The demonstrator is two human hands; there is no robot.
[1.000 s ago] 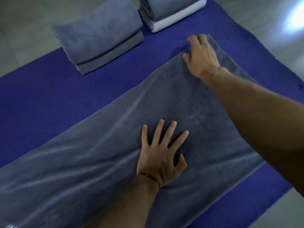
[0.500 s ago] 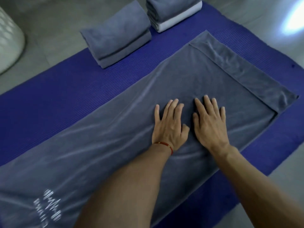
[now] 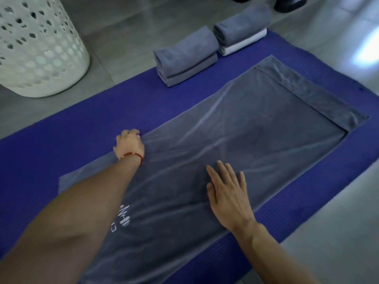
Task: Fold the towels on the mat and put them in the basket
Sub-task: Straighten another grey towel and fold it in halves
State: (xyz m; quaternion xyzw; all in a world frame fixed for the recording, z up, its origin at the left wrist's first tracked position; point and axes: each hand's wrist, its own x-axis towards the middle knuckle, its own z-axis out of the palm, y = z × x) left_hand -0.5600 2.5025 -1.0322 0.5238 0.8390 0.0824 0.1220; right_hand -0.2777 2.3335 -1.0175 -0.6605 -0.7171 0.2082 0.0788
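A large grey towel [image 3: 256,128] lies spread lengthwise on the purple mat [image 3: 61,144], its right end turned back in a narrow strip. White lettering shows near its left end. My left hand [image 3: 129,145], with a red cord at the wrist, has its fingers curled at the towel's far long edge, pinching it. My right hand [image 3: 227,193] lies flat, fingers straight, pressing the towel near its near edge. The white perforated basket [image 3: 39,50] stands on the floor at the upper left, beyond the mat.
A folded grey towel [image 3: 186,56] sits at the mat's far edge. Beside it, to the right, stands a stack of folded towels [image 3: 242,35], grey over white. Grey tiled floor surrounds the mat. A dark object [image 3: 291,3] lies at the top edge.
My left hand has slid from the towel's middle to its far edge and curled on it. My right hand stayed flat on the towel. The view pulled back, bringing the basket in.
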